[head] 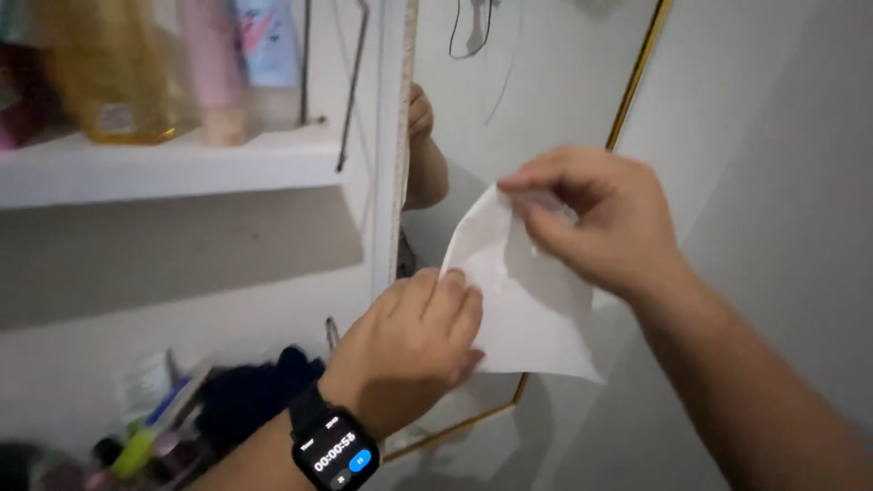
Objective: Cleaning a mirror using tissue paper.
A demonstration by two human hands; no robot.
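Observation:
A white paper tissue is stretched between both my hands in front of a gold-framed mirror. My left hand, with a black smartwatch on the wrist, pinches the tissue's lower left edge. My right hand grips its upper corner. A reflected hand and forearm show at the mirror's left edge.
A white shelf at the upper left carries a yellow bottle, a pink tube and a pale blue tube. Below at the lower left lie a dark cloth and several small toiletries. A grey wall fills the right side.

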